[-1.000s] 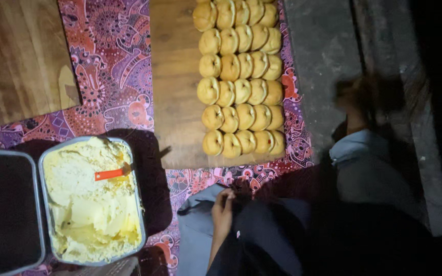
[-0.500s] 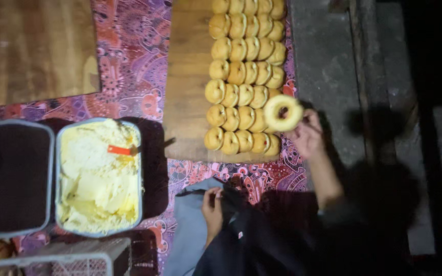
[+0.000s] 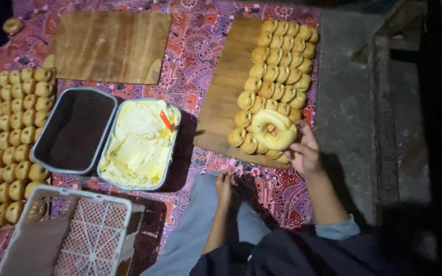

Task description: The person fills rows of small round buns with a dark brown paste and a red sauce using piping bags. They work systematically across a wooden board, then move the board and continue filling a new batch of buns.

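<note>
My right hand [image 3: 305, 153] holds a golden ring doughnut [image 3: 273, 129] flat, just above the near end of a wooden board [image 3: 223, 107]. That board carries several rows of standing doughnuts [image 3: 281, 66]. My left hand [image 3: 225, 182] rests on my knee with its fingers curled and nothing in it. Left of the board sit two grey tubs side by side: one with pale yellow cream [image 3: 140, 143] and a small orange spatula [image 3: 166, 120] in it, one with dark brown topping [image 3: 75, 129].
A bare wooden board [image 3: 111, 46] lies at the back. Another batch of doughnuts [image 3: 11, 128] fills the far left. A white plastic basket [image 3: 72, 235] stands at the front left. All rest on a patterned purple cloth [image 3: 195, 51]; a grey concrete ledge [image 3: 349, 112] runs on the right.
My right hand came up from my side with a doughnut and brought it lower and closer over the board's near end. The view shifted, showing the left doughnuts and basket.
</note>
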